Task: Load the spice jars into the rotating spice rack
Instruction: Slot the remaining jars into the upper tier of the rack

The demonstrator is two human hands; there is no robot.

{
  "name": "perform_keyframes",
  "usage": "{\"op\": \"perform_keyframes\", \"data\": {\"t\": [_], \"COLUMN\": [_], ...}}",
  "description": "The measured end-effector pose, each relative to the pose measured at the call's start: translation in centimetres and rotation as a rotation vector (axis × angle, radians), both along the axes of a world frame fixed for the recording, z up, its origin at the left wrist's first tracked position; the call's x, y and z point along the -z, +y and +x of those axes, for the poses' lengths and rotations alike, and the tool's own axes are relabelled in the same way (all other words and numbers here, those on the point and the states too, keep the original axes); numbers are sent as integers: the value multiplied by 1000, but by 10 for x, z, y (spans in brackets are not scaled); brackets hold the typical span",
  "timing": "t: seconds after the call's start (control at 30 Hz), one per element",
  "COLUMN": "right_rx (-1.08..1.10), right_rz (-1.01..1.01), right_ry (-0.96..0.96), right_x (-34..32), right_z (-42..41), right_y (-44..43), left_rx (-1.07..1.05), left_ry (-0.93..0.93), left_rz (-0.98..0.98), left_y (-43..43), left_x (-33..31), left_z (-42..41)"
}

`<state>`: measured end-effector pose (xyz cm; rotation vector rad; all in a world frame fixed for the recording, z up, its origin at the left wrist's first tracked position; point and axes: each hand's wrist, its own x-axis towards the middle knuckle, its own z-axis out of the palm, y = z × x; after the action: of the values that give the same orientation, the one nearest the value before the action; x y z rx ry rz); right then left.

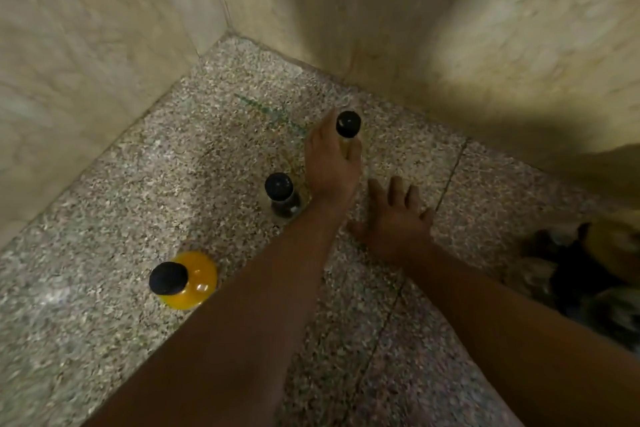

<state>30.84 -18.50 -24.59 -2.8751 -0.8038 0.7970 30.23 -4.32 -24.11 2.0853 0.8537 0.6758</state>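
A black-capped jar [348,125] is being held by the left hand [330,163], the thumb and fingers wrapped around its body just below the cap, out over the speckled stone counter [173,184] near the corner of the walls. The right hand [394,218] is being kept spread and empty, flat and low over the counter just beside the left wrist. A slip is being risked, since only a narrow band of the jar seems to be gripped and most of its body is being covered by the fingers, so how firm the hold is cannot be told. A dark jar [282,194] is standing just beside the left wrist and could be knocked over if the forearm is swung carelessly; a yellow jar [188,279] is standing nearer the left forearm, apart from it. The rotating rack is not being shown clearly: only a dark, blurred cluster [581,274] is being cut off at the right edge, and what it is cannot be made out.
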Motion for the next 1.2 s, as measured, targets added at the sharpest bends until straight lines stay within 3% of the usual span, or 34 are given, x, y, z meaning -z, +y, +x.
{"op": "perform_keyframes", "data": {"t": [0.27,0.5,0.97,1.2], "right_rx": [-44,18,257,462], "right_rz": [-28,69,603,693], "right_ry": [15,48,-156,-154], "right_x": [5,-15,-91,-116], "right_z": [10,-5,-74,-113], "right_y": [6,-17,-128,-213], "left_rx": [28,6,92,184], "left_ry": [-98,-104,-82,-28], "left_rz": [-10,5,91,145], "left_y": [6,-14,-135,-217], "left_x": [-6,-31,-105,-117], "left_z": [-1,-17,-91,-133]}}
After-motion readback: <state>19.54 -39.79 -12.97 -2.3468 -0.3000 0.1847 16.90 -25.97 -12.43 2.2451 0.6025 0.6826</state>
